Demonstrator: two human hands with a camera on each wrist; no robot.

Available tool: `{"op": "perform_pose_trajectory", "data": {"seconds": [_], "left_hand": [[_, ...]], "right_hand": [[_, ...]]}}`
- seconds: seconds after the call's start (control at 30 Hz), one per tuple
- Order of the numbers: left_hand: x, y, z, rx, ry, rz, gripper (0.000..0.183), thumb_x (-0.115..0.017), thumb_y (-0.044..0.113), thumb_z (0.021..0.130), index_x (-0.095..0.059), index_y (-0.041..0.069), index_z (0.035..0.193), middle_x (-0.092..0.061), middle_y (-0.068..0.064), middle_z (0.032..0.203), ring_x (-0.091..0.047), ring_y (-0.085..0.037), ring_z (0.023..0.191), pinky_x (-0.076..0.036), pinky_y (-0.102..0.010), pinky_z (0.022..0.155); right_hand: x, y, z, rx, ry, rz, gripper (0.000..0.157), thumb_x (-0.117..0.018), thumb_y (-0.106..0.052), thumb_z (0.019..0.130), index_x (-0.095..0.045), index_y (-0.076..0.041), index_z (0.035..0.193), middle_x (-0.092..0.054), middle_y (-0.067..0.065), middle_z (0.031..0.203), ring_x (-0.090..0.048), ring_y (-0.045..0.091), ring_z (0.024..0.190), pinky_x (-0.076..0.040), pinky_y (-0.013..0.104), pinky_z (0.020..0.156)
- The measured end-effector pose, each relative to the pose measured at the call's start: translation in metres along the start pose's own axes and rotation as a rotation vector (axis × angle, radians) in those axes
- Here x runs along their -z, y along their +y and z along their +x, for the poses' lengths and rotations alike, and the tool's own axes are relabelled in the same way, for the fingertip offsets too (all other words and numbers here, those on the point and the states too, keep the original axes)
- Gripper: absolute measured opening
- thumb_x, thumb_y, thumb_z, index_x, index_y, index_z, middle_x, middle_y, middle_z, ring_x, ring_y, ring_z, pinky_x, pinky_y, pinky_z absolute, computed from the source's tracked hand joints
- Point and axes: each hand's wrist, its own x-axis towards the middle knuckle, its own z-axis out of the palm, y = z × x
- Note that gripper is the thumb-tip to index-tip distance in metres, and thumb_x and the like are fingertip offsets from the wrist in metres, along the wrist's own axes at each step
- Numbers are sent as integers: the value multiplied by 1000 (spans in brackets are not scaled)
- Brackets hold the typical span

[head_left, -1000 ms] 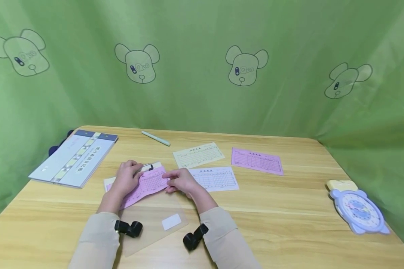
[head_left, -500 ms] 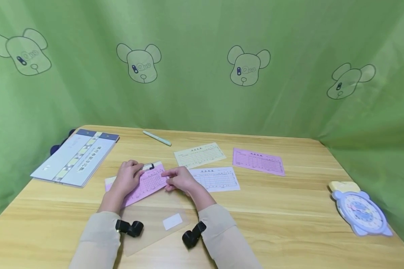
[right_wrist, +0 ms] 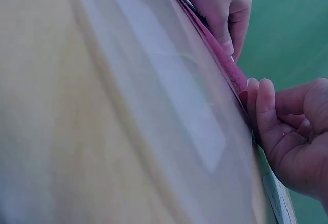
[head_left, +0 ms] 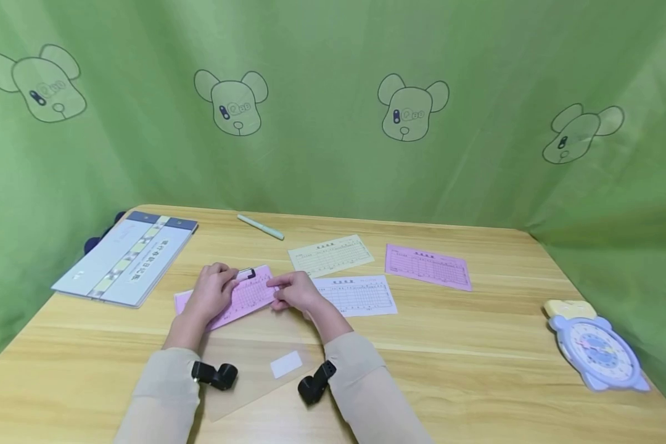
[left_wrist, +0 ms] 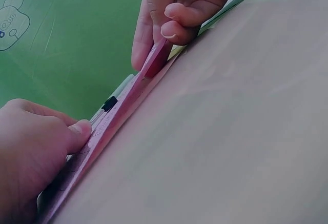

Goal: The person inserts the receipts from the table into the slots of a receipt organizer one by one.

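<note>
In the head view a pink printed form point(head_left: 250, 297) lies under a small metal clip point(head_left: 245, 275) with a black end, at the far edge of a clear plastic folder point(head_left: 250, 370) bearing a white label point(head_left: 285, 364). My left hand point(head_left: 208, 296) holds the clip's left end, its thumb on top; its palm hides part of the form. My right hand point(head_left: 300, 293) pinches the form's right edge between thumb and fingers. In the left wrist view the form point(left_wrist: 115, 116) runs between both hands, slightly bent up at the right fingers. The right wrist view shows the same pinch from below.
Right of the hands lie a white form point(head_left: 355, 296), a cream form point(head_left: 331, 256) and a second pink form point(head_left: 428, 266). A pen point(head_left: 259, 227) lies behind. A large pad point(head_left: 127, 259) sits at left; a blue toy clock point(head_left: 599, 353) lies by a yellow block point(head_left: 569, 309) at right.
The held pink form has slid up toward the clip and covers the white strip that showed earlier along the top. Its lower edge lies flatter. Both hands stay nearly in place.
</note>
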Motion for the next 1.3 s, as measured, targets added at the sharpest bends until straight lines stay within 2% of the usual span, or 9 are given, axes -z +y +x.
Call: {"op": "perform_pose_trajectory", "data": {"seconds": [0.43, 0.67, 0.87, 1.03, 1.3], "left_hand": [[0, 0, -1, 0, -9, 9, 28, -57, 6, 81, -58, -7, 105, -51, -21, 99, -43, -34, 91, -33, -44, 83], [-1, 0, -1, 55, -23, -41, 30, -56, 9, 82, -56, -6, 108, -50, -20, 101, -42, -33, 93, -33, -44, 84], [-2, -2, -1, 93, 4, -124, 30, -58, 7, 79, -57, -6, 106, -51, -20, 100, -42, -34, 93, -33, -44, 83], [-3, -1, -1, 124, 1, -148, 32, -59, 7, 78, -57, -6, 106, -50, -21, 101, -41, -34, 95, -32, -45, 84], [-2, 0, -2, 142, 0, -158, 32, -58, 7, 77, -57, -6, 106, -50, -21, 102, -40, -34, 97, -31, -45, 84]], "right_hand": [[-1, -2, 0, -12, 7, -10, 30, -50, 15, 75, -59, 6, 102, -54, 17, 77, -54, 14, 48, -49, 25, 54], [10, 0, -7, 35, -40, -8, 29, -52, 10, 77, -56, 5, 106, -58, 16, 80, -56, 15, 51, -50, 27, 55], [39, -10, -21, 110, -80, -87, 32, -56, 1, 80, -51, 7, 111, -58, 20, 89, -57, 21, 63, -50, 31, 61], [74, -20, -36, 182, -50, -188, 36, -58, -4, 80, -51, 5, 114, -56, 21, 95, -57, 29, 76, -49, 33, 66], [131, -26, -59, 248, -4, -199, 39, -56, -3, 80, -46, 7, 117, -51, 28, 106, -51, 41, 91, -44, 42, 77]]}}
